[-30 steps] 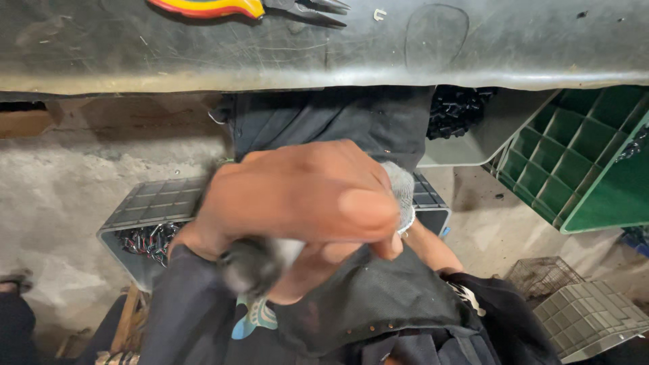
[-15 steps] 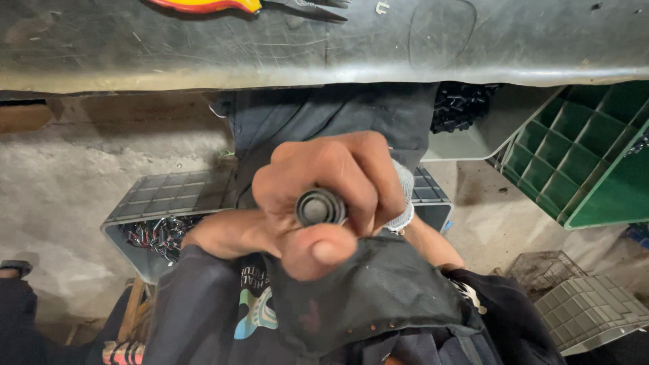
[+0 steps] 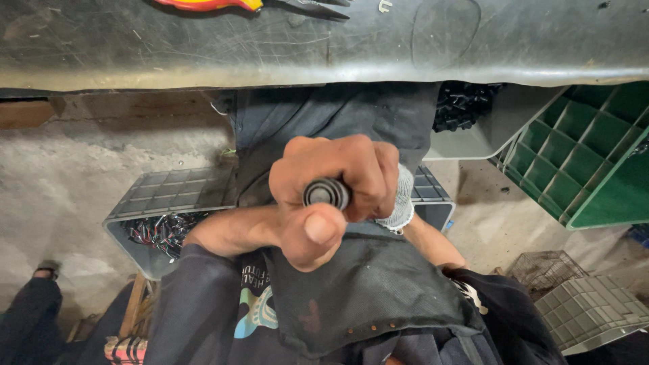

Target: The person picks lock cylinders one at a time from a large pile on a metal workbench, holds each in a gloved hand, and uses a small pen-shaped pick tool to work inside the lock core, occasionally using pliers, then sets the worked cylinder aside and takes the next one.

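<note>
My left hand (image 3: pixel 324 196) is clenched around a small round metal part (image 3: pixel 326 192), thumb underneath. My gloved right hand (image 3: pixel 400 203) sits mostly hidden behind; its grip I cannot tell. I should hold steady, end-on.

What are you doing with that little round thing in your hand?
A person sits below the edge of a scratched metal workbench, looking down into their lap. Their left hand is closed around a small dark round part, held end-on toward the camera with the thumb just under it. The right hand, wearing a white knit glove, is mostly hidden behind it. A dark apron covers the lap. A grey crate with coloured wires sits on the floor, and a green crate stands opposite.
</note>
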Tool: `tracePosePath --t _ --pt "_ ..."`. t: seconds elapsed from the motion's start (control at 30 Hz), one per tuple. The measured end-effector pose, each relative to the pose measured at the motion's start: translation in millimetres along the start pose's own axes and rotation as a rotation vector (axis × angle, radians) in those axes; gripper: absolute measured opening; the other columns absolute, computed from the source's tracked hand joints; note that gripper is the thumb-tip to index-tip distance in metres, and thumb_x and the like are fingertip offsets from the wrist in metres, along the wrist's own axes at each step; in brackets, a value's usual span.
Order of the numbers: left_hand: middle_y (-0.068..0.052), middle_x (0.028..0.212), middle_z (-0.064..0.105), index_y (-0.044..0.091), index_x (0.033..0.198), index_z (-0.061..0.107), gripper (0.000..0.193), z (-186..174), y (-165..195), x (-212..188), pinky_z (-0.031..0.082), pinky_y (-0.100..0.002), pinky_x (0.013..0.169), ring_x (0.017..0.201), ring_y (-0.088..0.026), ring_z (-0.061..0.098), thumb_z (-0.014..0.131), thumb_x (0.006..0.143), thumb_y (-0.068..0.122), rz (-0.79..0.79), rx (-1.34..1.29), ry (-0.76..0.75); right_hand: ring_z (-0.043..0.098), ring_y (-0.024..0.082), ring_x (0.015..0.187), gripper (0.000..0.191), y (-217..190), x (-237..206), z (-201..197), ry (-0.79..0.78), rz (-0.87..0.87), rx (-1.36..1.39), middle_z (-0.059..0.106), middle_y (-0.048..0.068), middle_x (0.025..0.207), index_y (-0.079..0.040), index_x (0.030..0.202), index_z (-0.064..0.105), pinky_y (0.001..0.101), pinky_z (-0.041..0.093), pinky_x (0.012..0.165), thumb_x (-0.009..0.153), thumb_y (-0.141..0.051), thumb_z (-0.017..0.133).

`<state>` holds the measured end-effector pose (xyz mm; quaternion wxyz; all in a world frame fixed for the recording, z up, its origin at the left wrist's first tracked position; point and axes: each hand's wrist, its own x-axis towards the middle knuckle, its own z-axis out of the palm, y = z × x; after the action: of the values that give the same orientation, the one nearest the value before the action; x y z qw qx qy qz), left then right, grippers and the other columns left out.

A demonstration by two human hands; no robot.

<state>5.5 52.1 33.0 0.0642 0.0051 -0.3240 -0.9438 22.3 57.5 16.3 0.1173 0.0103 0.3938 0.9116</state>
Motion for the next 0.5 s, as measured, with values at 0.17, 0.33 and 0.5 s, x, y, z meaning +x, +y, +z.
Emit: tracePosePath --t 0.17,0.33,0.5 --pt "-0.007 0.065 0.048 0.000 0.073 0.050 0.041 1.9 -5.8 -5.5 0.031 -0.027 0.044 0.051 -0.012 0.044 0.062 0.098 0.031 0.074 -0.017 0.002 0.045 0.013 0.057 0.055 12.6 10.1 -8.8 -0.120 -0.196 0.191 0.045 0.003 0.059 -0.005 0.069 0.047 0.0253 0.033 0.057 0.107 -0.041 0.062" --pt "-0.006 0.063 0.045 -0.001 0.071 0.048 0.041 -0.5 -9.5 -9.1 0.031 -0.029 0.043 0.050 -0.013 0.043 0.060 0.098 0.029 0.114 -0.036 0.015 0.044 0.013 0.051 0.059 -2.1 4.9 -9.1 0.057 -0.121 0.295 0.040 0.002 0.054 -0.008 0.063 0.038 0.0275 0.031 0.052 0.108 -0.033 0.067" --pt "-0.005 0.061 0.042 -0.001 0.070 0.047 0.041 -0.5 -10.0 -5.5 0.030 -0.030 0.042 0.049 -0.015 0.042 0.057 0.097 0.028 0.134 -0.046 0.030 0.042 0.013 0.047 0.056 -19.5 -8.6 0.7 0.178 0.086 0.207 0.037 0.003 0.054 -0.008 0.059 0.037 0.0274 0.031 0.049 0.109 -0.021 0.059"
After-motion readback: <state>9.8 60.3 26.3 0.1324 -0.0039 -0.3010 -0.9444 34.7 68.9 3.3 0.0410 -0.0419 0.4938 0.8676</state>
